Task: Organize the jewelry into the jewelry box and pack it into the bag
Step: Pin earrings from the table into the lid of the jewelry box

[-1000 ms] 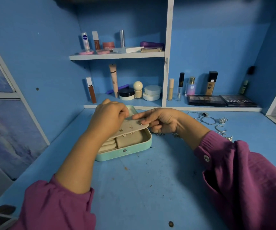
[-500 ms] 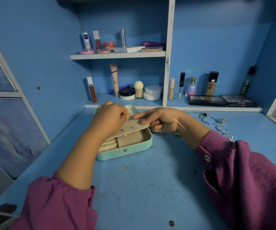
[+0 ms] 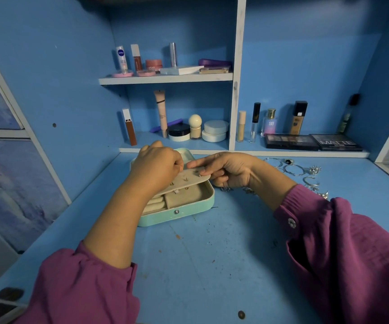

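magenta sleeves [image 3: 352, 253], gathered cuffs, 1 button [image 3: 291, 223]

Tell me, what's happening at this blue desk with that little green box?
A person is sorting jewelry into an open mint jewelry box. The right hand holds the beige earring panel lifted above the box, while the left hand pinches at the panel's far edge, apparently fitting an earring. A few studs already sit in the panel. Silver rings and hoops lie loose on the desk to the right, not yet packed. No bag is in view.

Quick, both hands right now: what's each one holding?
Left hand: fingers curled, pinching at the beige earring panel; any earring is hidden.
Right hand: holds the panel's right end.
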{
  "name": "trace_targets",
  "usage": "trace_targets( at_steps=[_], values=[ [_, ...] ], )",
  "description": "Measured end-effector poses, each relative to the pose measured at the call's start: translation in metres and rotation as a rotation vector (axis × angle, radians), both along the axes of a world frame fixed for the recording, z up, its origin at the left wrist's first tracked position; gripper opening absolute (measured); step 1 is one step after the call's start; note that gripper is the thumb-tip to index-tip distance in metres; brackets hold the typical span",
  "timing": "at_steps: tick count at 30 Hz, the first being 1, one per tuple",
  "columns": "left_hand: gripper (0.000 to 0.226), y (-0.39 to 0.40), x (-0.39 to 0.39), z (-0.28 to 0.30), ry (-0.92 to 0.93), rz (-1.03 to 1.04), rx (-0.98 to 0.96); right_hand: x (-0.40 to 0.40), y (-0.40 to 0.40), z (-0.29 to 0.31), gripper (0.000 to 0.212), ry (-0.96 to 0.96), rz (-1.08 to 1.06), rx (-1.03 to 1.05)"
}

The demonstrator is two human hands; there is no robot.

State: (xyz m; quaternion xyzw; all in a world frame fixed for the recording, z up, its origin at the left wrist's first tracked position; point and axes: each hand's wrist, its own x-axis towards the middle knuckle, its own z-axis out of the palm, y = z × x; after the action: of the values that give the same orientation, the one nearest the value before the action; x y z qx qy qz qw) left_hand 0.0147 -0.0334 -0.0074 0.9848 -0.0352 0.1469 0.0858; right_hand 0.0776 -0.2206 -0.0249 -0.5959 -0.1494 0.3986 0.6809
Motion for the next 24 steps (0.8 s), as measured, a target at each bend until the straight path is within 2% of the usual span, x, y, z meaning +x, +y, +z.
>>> trace_targets(
  at_steps=[2,5,12,21,24],
  values=[
    [0.028,-0.0001,-0.0004,0.0005,-0.003,-0.006,-0.017,0.0005,-0.0002,0.0,0.037,0.004,-0.005,-0.003],
    [0.018,-0.0018,-0.0039,0.0037,-0.009,-0.021,-0.047,0.0008,-0.0004,0.0003,0.038,0.002,-0.004,-0.009],
    [0.014,-0.0036,-0.005,0.0051,-0.004,-0.039,0.007,0.0007,-0.0002,0.0002,0.034,0.0,-0.018,-0.011],
    [0.018,-0.0052,0.0012,0.0062,0.03,-0.07,0.104,0.0011,0.0005,-0.0004,0.033,-0.005,-0.014,-0.007],
    [0.019,-0.0041,-0.0011,0.0089,0.047,-0.064,0.055,0.0002,0.0007,-0.0002,0.033,-0.006,-0.009,0.003]
  ],
)
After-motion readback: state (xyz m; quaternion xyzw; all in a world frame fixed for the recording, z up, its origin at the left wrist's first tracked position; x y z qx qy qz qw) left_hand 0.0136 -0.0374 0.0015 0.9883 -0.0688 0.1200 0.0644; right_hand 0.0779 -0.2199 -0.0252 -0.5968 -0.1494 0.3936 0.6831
